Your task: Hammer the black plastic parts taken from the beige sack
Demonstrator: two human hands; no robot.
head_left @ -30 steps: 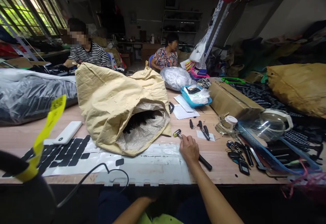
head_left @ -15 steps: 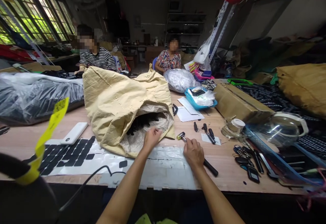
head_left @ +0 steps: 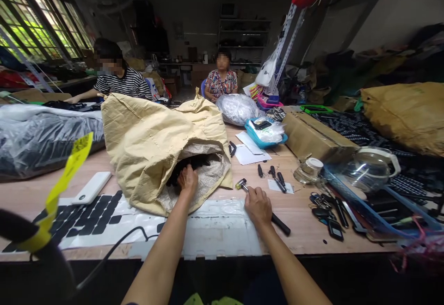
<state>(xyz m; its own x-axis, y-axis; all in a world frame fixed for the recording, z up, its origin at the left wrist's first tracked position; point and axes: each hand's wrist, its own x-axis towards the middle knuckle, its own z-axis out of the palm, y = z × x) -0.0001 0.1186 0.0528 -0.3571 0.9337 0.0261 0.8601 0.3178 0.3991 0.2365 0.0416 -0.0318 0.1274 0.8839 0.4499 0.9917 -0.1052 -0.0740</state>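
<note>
A large beige cloth sack [head_left: 145,143] lies on the table with its mouth towards me, showing a pale woven lining. Dark pieces [head_left: 201,161] are heaped inside; their kind is hard to make out in the shadow. My left hand [head_left: 188,178] reaches into the mouth and touches these pieces, its fingertips hidden among them. To the right of the sack, my right hand [head_left: 258,204] is closed around a small hammer [head_left: 281,225]. The yellowish head of the hammer points away from me, and its black grip sticks out behind the hand. A translucent mat [head_left: 222,231] lies between my arms.
Sheets of black stick-on pads [head_left: 93,215] and a white power bank [head_left: 92,188] lie at left. Several black-handled tools [head_left: 277,178], a bunch of keys [head_left: 321,212], a blue bin [head_left: 347,194] and a cardboard box [head_left: 315,136] occupy the right. Two people sit across the table.
My left hand has moved forward and left, from the lower edge of the sack's mouth into the dark pieces. My right hand keeps the hammer in place. The view has shifted slightly right.
</note>
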